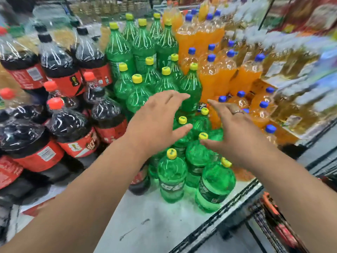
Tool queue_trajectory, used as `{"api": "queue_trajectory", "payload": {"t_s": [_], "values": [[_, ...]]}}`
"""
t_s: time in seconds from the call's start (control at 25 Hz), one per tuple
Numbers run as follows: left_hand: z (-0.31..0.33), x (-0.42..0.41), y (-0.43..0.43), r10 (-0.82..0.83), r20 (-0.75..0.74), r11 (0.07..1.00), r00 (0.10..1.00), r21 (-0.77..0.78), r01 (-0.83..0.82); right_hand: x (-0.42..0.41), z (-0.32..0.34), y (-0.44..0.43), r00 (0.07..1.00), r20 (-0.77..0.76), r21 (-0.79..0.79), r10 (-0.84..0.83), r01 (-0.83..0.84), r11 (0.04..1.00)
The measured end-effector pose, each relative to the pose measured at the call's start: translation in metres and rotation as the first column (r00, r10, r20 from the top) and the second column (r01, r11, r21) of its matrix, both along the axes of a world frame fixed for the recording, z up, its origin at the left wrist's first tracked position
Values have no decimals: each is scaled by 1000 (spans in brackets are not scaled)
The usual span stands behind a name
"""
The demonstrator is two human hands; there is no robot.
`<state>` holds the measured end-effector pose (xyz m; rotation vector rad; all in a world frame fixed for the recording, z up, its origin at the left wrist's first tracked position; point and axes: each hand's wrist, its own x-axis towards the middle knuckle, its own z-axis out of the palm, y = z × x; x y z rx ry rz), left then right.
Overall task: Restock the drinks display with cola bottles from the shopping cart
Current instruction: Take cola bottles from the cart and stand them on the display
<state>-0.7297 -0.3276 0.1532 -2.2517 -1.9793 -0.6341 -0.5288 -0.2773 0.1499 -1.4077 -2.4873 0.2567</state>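
Cola bottles (73,125) stand upright, caps up, stacked at the left of the frame, leftward of both hands; the left hand (155,123) is nearer. It and the right hand (237,132) hover above the green bottles (172,176), fingers (175,96) spread, holding nothing

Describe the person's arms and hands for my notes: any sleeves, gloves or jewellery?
Both arms are bare as far as the frame shows: no sleeve shows on the left forearm or the right forearm. There are no gloves, watch or wristband. The right hand wears a thin metallic ring on one finger. The left hand shows no jewellery.
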Motion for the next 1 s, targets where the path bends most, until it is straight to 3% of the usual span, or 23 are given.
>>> {"api": "queue_trajectory", "payload": {"t_s": [0.36, 0.72, 1.0], "values": [[12, 185, 39, -173, 22, 985, 985, -10, 173, 198, 9, 8, 951, 50, 92, -305, 300, 950], [-17, 362, 62, -365, 43, 926, 930, -82, 368, 374, -18, -10, 859, 94, -18, -503, 507, 862], [-65, 448, 79, -478, 66, 849, 876, -222, 480, 457, -68, -24, 782, 88, -171, -617, 622, 764]]}}
